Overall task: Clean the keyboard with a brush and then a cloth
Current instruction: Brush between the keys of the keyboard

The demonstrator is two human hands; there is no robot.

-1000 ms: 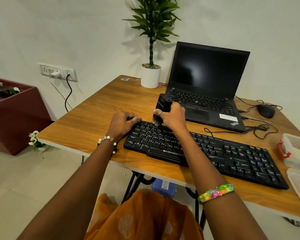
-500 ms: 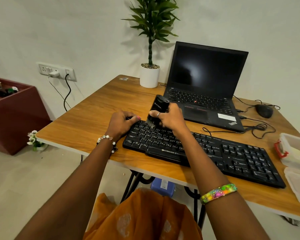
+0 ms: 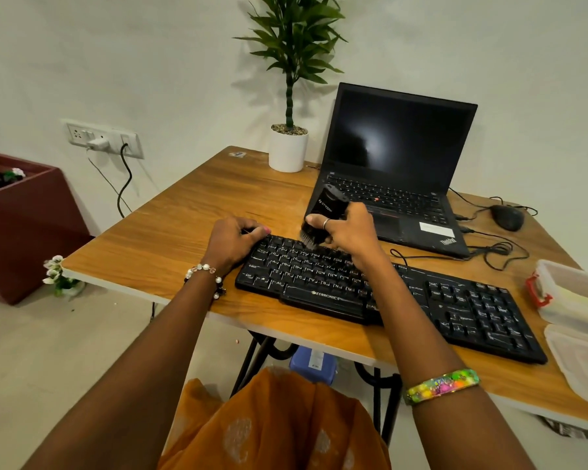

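A wooden bench [image 3: 170, 239] carries a black keyboard [image 3: 455, 300], lying near its front edge. The left hand [image 3: 231, 242] rests curled on the keyboard's far left corner, steadying it. The right hand [image 3: 348, 230] grips a black brush [image 3: 323, 215], bristles down on the upper-left keys (brushing stage, seemingly). Next: sweep rightward; no cloth is visible.
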